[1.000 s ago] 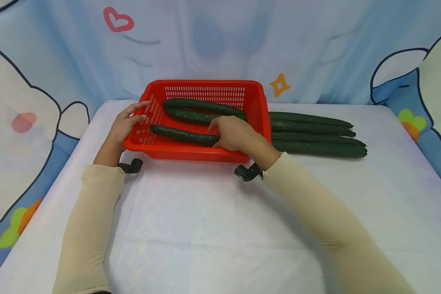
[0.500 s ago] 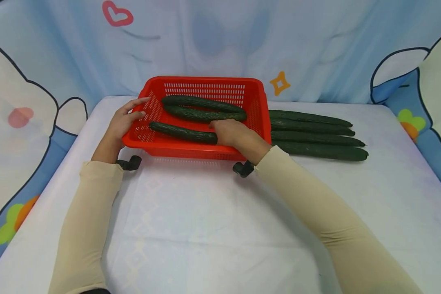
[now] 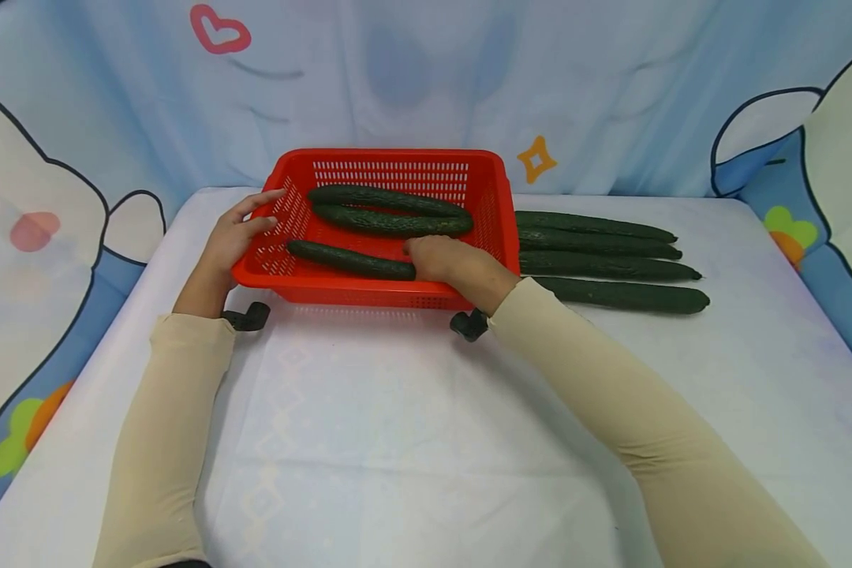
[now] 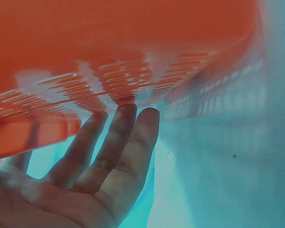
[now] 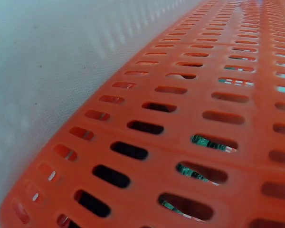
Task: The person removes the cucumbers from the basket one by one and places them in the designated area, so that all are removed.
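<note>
A red plastic basket with slotted walls stands at the back of the table. My left hand holds its left rim, thumb and a finger over the top; in the left wrist view, straight fingers meet the slotted wall from outside. Inside, two dark green cucumbers lie together at the back, one behind and one before it. A third cucumber lies along the front wall. My right hand reaches over the front rim and grips its right end, the fingertips hidden. Basket slots fill the right wrist view.
Several long cucumbers lie side by side on the white-covered table, right of the basket, their left ends hidden by it. A printed cloth hangs behind the table.
My right hand has sunk lower and slightly left into the basket with the front cucumber's end. The nearest cucumber outside has shifted slightly away from its neighbours. My left hand stays at the rim.
</note>
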A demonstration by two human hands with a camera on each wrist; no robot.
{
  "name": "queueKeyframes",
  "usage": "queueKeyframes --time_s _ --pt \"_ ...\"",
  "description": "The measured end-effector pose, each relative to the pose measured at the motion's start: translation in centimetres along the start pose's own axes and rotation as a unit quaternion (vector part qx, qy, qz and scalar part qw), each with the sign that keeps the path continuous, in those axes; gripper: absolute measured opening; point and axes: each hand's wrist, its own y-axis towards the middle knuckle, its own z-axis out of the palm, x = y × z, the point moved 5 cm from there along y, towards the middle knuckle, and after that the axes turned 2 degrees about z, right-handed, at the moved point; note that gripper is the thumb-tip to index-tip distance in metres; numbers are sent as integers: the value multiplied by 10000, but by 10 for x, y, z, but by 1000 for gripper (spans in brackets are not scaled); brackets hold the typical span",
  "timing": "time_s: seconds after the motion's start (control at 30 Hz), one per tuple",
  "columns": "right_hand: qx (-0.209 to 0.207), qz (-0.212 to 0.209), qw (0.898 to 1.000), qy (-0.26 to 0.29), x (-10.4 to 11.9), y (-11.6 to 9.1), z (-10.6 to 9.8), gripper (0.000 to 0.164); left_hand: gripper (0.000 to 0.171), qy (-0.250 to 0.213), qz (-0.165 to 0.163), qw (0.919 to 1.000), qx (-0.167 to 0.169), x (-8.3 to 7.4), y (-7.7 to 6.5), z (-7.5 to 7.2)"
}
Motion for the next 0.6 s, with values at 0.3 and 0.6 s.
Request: queueKeyframes --time_s 0.3,0.6 --pt "-25 48 9996 -264 -2 0 1 45 48 19 18 10000 -13 -1 0 1" --pt "-103 55 9988 -481 -2 -1 0 41 48 -84 -21 10000 -2 1 0 0"
